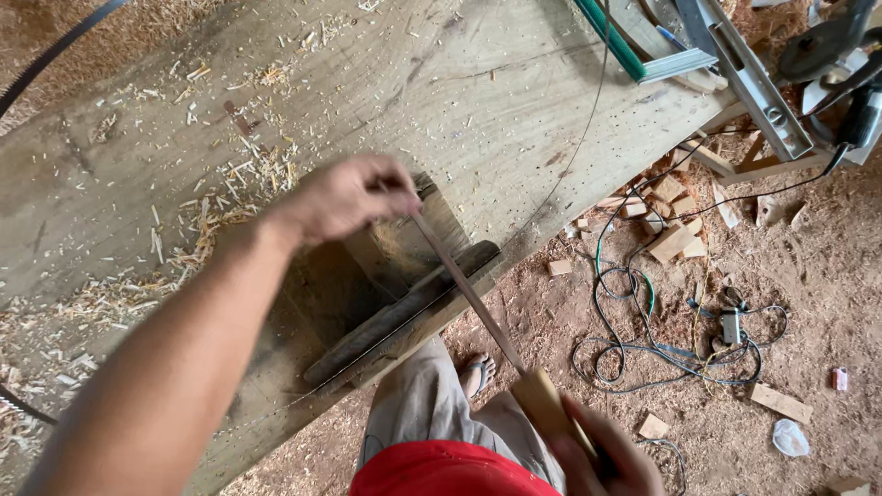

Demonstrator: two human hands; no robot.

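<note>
Right hand (606, 450) gripped wooden handle (547, 409) of long file (464, 289); left hand (344, 197), fingers closed, pinched its far tip over dark wood piece (404, 308) at table (478, 92) edge.

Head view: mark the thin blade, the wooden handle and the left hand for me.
thin blade (464, 289), head view, middle of its length.
wooden handle (542, 404), head view, upper face.
left hand (344, 197), head view, back of the hand.

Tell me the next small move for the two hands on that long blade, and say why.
Probably draw the long blade back towards the body. The left hand pinches its far end over the wooden bench, the right hand holds the wooden handle, and shavings lie beside the dark wooden piece beneath it.
</note>
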